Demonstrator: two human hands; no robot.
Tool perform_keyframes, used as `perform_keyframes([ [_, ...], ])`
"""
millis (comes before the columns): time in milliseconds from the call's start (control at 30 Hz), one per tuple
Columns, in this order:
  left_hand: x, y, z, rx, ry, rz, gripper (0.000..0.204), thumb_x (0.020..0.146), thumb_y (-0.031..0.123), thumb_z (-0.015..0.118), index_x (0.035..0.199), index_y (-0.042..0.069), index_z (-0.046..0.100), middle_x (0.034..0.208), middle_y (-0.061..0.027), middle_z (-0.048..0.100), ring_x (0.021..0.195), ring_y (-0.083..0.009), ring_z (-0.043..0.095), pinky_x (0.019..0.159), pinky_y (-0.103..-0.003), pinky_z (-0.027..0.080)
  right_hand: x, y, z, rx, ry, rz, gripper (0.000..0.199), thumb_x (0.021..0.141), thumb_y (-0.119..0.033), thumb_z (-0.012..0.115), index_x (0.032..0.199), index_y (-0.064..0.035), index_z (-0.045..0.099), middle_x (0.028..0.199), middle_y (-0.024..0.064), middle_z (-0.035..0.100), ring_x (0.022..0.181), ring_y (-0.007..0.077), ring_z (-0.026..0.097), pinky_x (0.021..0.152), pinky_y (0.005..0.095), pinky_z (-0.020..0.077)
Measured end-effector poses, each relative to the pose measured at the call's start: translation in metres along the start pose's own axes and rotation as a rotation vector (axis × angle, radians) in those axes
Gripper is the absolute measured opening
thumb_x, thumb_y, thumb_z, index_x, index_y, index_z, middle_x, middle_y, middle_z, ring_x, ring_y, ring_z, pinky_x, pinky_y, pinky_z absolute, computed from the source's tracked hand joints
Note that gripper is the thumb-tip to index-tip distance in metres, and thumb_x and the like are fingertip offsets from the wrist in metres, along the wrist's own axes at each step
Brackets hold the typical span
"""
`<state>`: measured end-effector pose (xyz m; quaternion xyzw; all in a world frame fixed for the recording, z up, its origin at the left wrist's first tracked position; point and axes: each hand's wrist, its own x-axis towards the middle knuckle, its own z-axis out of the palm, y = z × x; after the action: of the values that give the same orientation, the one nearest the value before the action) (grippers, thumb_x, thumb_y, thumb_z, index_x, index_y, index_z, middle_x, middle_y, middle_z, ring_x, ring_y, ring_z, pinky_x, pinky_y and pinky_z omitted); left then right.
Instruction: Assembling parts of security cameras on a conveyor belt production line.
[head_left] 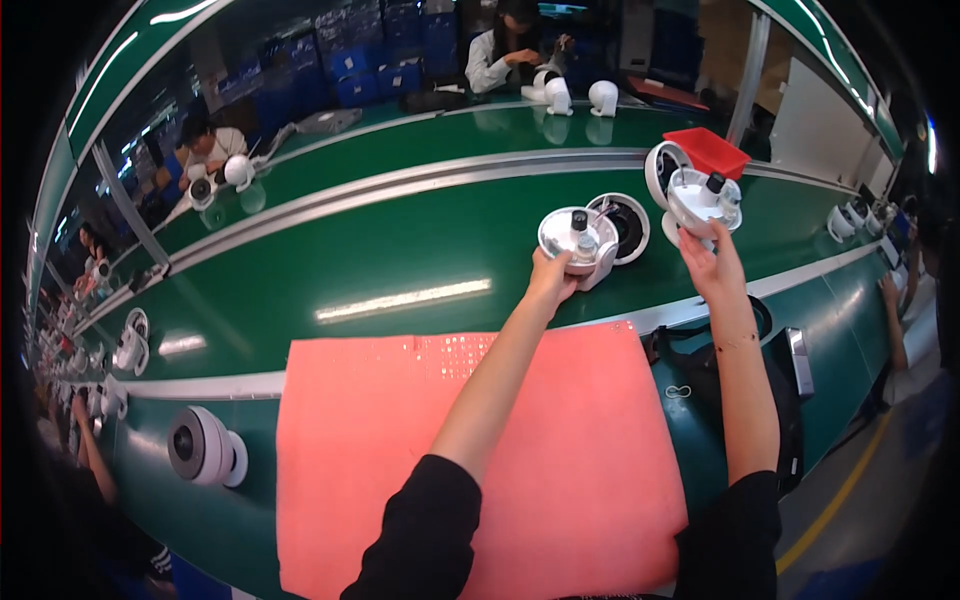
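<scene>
My left hand (pixel 552 278) grips the near side of an opened white camera housing (pixel 595 262), thumb at its rim. A dark lens and a clear part stand in the upturned shell; a round half with a dark inside (pixel 622 228) adjoins it on the right. Farther right, the fingers of my right hand (pixel 714 264) are closed on the underside of a second opened white camera housing (pixel 690 203), which also has a dark lens in it. Its other round half (pixel 664 172) stands upright at the left. Both housings are over the green conveyor belt, beyond the pink mat (pixel 380 450).
Behind the right housing sits a red tray (pixel 708 150). A closed white camera (pixel 203 446) stands left of the mat. To its right lie a black bag (pixel 700 375), a white loop (pixel 678 392) and a grey box (pixel 799 360). Co-workers sit across the belt and at both sides.
</scene>
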<state>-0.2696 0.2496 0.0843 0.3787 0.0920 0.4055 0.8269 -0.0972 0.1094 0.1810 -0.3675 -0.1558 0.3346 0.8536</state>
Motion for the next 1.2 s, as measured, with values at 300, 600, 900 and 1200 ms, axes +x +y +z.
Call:
perform_keyframes([
  [300,-0.071,0.055,-0.018,-0.061,0.225,0.023,0.037,0.080,0.015,0.051,0.116,0.009,0.043,0.098,-0.0097,0.052,0.087,-0.0182,0.056,0.065,-0.029,0.050,-0.077,-0.030,0.028,-0.200,-0.203,0.088,0.049,0.079,-0.030,0.062,0.109,-0.0032,0.034,0.111,0.0258,0.049,0.106,0.0310,0.053,0.092,0.0369,0.0425],
  [600,-0.303,0.148,-0.077,0.372,0.753,0.154,0.040,0.084,0.032,0.050,0.109,0.001,0.048,0.095,-0.0142,0.060,0.079,-0.0179,0.061,0.069,-0.027,0.051,-0.141,0.008,0.024,-0.380,-0.332,0.304,0.054,0.082,-0.042,0.054,0.119,-0.0072,0.037,0.103,0.0202,0.057,0.090,0.0235,0.060,0.082,0.0351,0.0472],
  [900,-0.423,0.121,-0.094,0.171,0.891,0.273,0.037,0.087,0.027,0.047,0.116,0.004,0.045,0.104,-0.0099,0.058,0.087,-0.0202,0.061,0.067,-0.026,0.050,-0.168,0.067,0.007,-0.494,-0.536,0.476,0.043,0.079,-0.041,0.049,0.108,-0.0089,0.048,0.089,0.0105,0.062,0.074,0.0197,0.062,0.071,0.0340,0.0495],
  [1200,-0.493,0.082,-0.033,0.067,0.663,0.354,0.058,0.087,0.049,0.037,0.134,0.017,0.025,0.129,-0.0179,0.040,0.112,-0.0344,0.046,0.089,-0.046,0.040,-0.215,0.052,0.028,-0.623,-0.745,0.361,0.050,0.080,-0.041,0.042,0.112,-0.0037,0.052,0.096,0.0044,0.061,0.087,0.0118,0.058,0.078,0.0271,0.0445],
])
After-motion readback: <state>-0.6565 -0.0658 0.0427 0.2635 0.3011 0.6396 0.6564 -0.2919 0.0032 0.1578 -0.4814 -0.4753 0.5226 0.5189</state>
